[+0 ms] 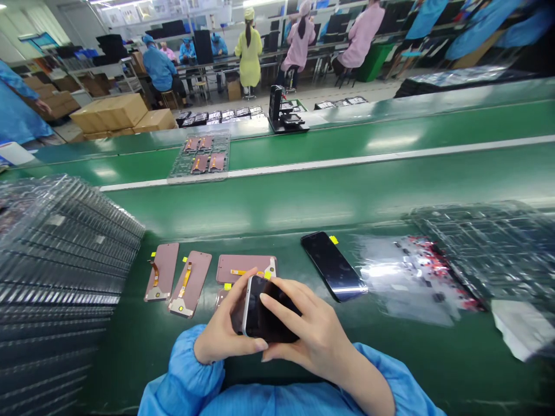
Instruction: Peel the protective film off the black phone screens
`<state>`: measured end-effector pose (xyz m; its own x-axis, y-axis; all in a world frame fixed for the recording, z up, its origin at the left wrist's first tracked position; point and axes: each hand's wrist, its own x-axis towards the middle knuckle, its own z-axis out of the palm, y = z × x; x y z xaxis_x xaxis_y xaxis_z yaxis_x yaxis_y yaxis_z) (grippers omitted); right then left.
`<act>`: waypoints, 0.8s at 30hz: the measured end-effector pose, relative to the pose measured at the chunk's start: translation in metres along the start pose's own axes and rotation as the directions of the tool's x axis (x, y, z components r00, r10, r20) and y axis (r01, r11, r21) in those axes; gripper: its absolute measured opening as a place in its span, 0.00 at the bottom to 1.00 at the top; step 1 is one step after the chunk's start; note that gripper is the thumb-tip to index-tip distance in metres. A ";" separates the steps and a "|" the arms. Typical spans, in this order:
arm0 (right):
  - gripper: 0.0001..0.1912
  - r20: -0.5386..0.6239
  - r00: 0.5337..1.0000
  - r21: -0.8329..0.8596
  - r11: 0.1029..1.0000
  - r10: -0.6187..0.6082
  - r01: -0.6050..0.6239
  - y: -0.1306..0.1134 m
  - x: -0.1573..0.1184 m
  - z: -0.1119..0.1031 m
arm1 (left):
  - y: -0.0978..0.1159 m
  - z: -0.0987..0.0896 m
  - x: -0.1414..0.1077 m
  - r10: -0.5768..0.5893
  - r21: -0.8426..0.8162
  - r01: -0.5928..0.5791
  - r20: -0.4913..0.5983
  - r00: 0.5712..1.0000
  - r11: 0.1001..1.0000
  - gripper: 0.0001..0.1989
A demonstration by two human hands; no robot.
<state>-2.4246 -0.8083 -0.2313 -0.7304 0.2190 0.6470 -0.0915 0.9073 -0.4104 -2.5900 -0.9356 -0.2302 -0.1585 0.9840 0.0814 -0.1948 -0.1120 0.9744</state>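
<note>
Two hands on my feed: left hand (pixel 225 323) and right hand (pixel 318 332) clasp a dark-screened smartphone (pixel 271 309) over the green conveyor belt (pixel 277 202), just beside flat display panels (pixel 161 271) and a second phone (pixel 332 266).

The head camera looks forward and down over the hands (pixel 316 341).

the left hand (pixel 228 320) and the right hand (pixel 314 329) met close together in front of the body, fingers curled inward and thumbs up, wrists bent, forearms angling out of gathered blue sleeves (pixel 191 364).
</note>
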 end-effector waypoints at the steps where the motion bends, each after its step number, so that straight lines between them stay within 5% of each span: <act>1: 0.37 -0.006 1.000 -0.002 1.000 -0.010 0.010 0.000 0.000 0.000 | 0.000 0.000 0.000 0.001 -0.002 -0.001 0.006 1.000 1.000 0.47; 20: 0.39 0.037 0.999 -0.162 0.987 -0.013 0.019 -0.007 0.007 -0.010 | -0.011 0.013 -0.004 0.011 -0.185 -0.022 -0.061 0.998 0.982 0.45; 24: 0.39 0.040 0.998 -0.170 0.985 0.042 -0.035 -0.008 0.003 -0.007 | -0.010 0.018 -0.003 -0.097 -0.296 0.056 -0.125 0.987 0.954 0.46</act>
<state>-2.4215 -0.8125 -0.2214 -0.7601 0.2424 0.6029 0.0502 0.9470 -0.3174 -2.5703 -0.9349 -0.2361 -0.2587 0.9651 -0.0400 -0.4808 -0.0928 0.8719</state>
